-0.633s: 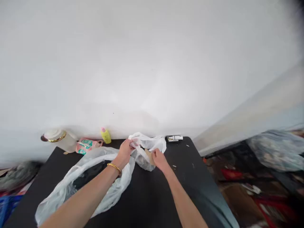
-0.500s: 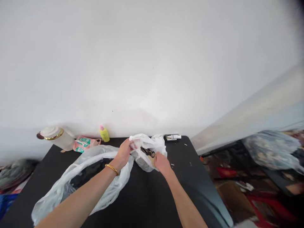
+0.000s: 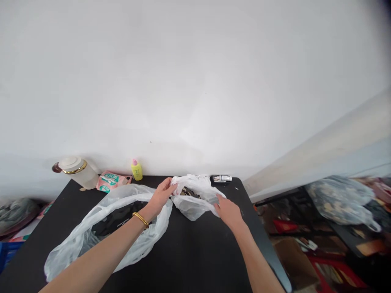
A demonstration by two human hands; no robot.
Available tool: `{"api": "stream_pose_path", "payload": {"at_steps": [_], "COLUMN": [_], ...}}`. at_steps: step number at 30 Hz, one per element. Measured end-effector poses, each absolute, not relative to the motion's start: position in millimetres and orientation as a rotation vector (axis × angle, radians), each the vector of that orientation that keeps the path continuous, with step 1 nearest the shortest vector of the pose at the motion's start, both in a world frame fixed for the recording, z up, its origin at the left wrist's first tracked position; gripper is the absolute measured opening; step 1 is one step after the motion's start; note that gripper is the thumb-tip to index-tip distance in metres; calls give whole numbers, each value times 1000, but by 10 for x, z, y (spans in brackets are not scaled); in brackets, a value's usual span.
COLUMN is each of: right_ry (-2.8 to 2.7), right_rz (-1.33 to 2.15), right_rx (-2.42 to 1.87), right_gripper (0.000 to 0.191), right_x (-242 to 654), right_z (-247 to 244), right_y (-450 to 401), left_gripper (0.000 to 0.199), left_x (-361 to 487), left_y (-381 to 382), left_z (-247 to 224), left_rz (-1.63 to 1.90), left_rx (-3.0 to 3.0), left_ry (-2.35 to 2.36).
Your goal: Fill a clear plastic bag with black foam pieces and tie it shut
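Observation:
A small white plastic bag (image 3: pixel 194 209) lies on the black table (image 3: pixel 195 252), its mouth held apart between my hands. My left hand (image 3: pixel 161 195), with a gold bangle at the wrist, pinches the left side of the rim. On the right side, my right hand (image 3: pixel 227 209) grips the edge between thumb and fingers. Dark and tan patterned items (image 3: pixel 190 193) show inside; their kind I cannot make out. Under my left forearm a larger white plastic bag (image 3: pixel 143 248) lies wide open, with black packets (image 3: pixel 117 217) in it.
Along the wall stand a white jug (image 3: pixel 81 173), a pink and green packet (image 3: pixel 111 182) and a yellow bottle with pink cap (image 3: pixel 137 169). A black tray with a white tube (image 3: pixel 221 178) sits at the back right. Beyond the table are a filled clear bag (image 3: pixel 339 199) and a cardboard box (image 3: pixel 295 260).
My right hand has come out of the small bag's opening and moved right, now holding its rim. The bag's mouth is stretched wider. My left hand keeps its grip.

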State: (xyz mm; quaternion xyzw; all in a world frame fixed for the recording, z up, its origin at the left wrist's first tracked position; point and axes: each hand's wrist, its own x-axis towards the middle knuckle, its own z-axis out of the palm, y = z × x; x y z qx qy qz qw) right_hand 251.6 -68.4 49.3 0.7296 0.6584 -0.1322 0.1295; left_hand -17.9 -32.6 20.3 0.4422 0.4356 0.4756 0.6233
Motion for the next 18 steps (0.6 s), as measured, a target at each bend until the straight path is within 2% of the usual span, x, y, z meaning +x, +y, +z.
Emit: {"api": "stream_pose_path", "payload": {"at_steps": [7,11,15,18], "right_ry": [2410,2599,2756,3013], "right_rz": [-111,28,254,416], "right_rx": [1754,1664,1690,1601], "right_gripper": [35,61,33,31], "right_x": [2873,2995,2917,2684], "right_z": [616,704,823,1029], "right_y": [-1025,-1189,-1404,-1709], "left_gripper": [22,19,20,21], "left_x": [-167,-203,-178,-112], "left_y": [-349,-334,-472,-774], "left_z": [207,244,466,754], "left_rz": [1157,1168,1132,1025], "left_rx": [1014,1018,1064,1194], "left_ry": [1071,1122,1111,1031]}}
